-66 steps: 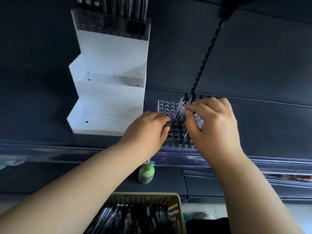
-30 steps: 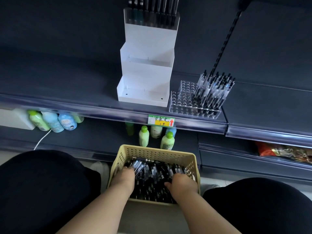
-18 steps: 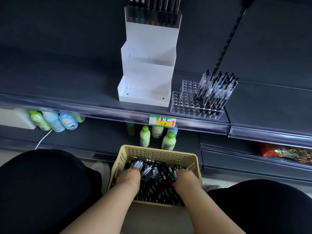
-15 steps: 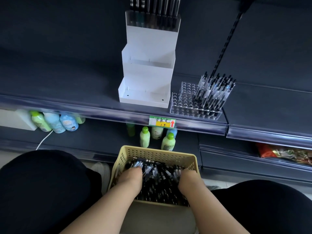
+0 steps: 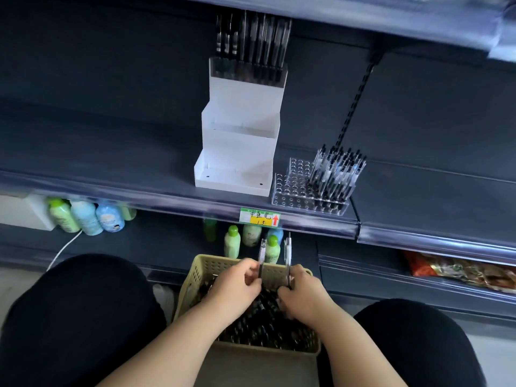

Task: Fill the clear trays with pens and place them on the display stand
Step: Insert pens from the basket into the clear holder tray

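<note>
A beige basket (image 5: 195, 277) full of dark pens sits between my knees. Above it, my left hand (image 5: 236, 286) is shut on a pen (image 5: 262, 254) that points upward. My right hand (image 5: 301, 294) grips another upright pen (image 5: 287, 251). On the dark shelf stands a clear tray (image 5: 290, 188) with many holes; its right half holds several pens (image 5: 335, 174), its left half is bare. Left of it is the white stepped display stand (image 5: 240, 141), with a filled tray of pens (image 5: 251, 51) on its top step and two lower steps bare.
A yellow price label (image 5: 259, 217) is clipped to the shelf's front rail. Green and blue bottles (image 5: 231, 243) stand on the lower shelf behind the basket, more bottles (image 5: 86, 216) at left. A red packet (image 5: 458, 270) lies at lower right. My dark-clad knees flank the basket.
Both hands left the tray and went down into the basket. They have since risen out of the pile, each with a pen held upright.
</note>
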The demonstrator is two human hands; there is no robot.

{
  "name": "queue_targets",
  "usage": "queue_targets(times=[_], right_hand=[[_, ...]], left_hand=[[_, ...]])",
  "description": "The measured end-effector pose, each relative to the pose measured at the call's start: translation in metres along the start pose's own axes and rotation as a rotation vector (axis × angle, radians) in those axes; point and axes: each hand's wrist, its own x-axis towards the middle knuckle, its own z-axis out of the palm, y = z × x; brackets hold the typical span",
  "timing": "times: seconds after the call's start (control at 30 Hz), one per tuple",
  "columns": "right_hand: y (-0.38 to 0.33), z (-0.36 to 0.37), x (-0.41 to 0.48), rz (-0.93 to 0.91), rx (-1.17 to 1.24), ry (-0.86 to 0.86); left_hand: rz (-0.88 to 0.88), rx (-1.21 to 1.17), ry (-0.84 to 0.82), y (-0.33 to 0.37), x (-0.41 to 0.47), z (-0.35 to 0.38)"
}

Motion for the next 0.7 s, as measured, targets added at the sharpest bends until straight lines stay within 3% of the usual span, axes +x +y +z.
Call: queue_targets(times=[0.27,0.47,0.7], right_hand=[[-0.021,-0.028,0.014,-0.195,0.097,0.316],[-0.038,-0.073,0.025,-0.287,0.367,0.517],[-0.072,-0.163,0.051,-0.481,0.531,0.622]], left_hand=[[0.086,-0.198,0.100,0.052,0.018,-0.019],[0.129,-0.335,0.204,0.081,0.043,-0.021],[0.253,-0.377,0.153,0.111,0.107,-0.040]])
